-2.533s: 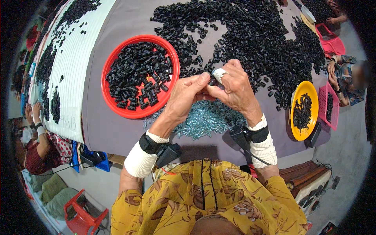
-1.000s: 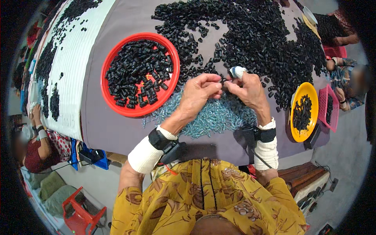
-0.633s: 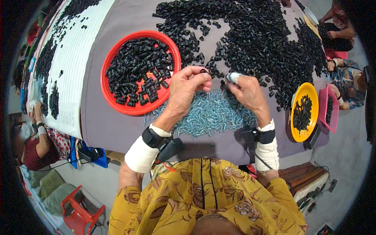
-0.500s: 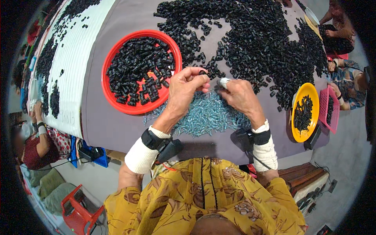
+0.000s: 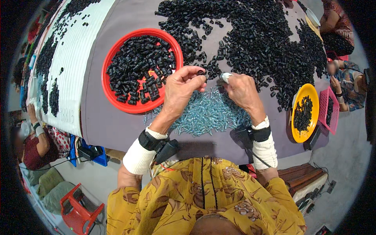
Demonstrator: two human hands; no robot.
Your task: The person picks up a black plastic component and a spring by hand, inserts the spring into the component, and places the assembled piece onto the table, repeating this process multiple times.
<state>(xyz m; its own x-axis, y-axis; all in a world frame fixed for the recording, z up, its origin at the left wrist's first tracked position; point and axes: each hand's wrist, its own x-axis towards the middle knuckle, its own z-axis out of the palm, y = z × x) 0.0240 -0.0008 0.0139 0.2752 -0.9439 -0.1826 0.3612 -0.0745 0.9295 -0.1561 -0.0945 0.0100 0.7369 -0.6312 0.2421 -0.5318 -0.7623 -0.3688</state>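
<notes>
My left hand (image 5: pixel 181 91) pinches a small black plastic cylinder (image 5: pixel 201 73) between thumb and fingertips. Facing it, a short gap to the right, is my right hand (image 5: pixel 241 93) with its fingers curled closed. A whitish wrap (image 5: pixel 225 76) covers one of its fingertips; whatever that hand grips is hidden. Below both hands lies a heap of small, shiny bluish screw-like pieces (image 5: pixel 203 115). A round red tray (image 5: pixel 107 88) with many black plastic pieces (image 5: pixel 135 58) stands just left of my left hand.
Loose black pieces (image 5: pixel 258 43) spread over the grey table cover (image 5: pixel 94 129) beyond my hands. On the right stand a yellow tray (image 5: pixel 296 131) and a pink basket (image 5: pixel 328 121), both with black parts. Co-workers sit at both sides. A red chair (image 5: pixel 80 211) is at lower left.
My left hand has shifted slightly left, still pinching the black cylinder. My right hand has turned and moved a little. The right co-worker's hand has left the pink basket.
</notes>
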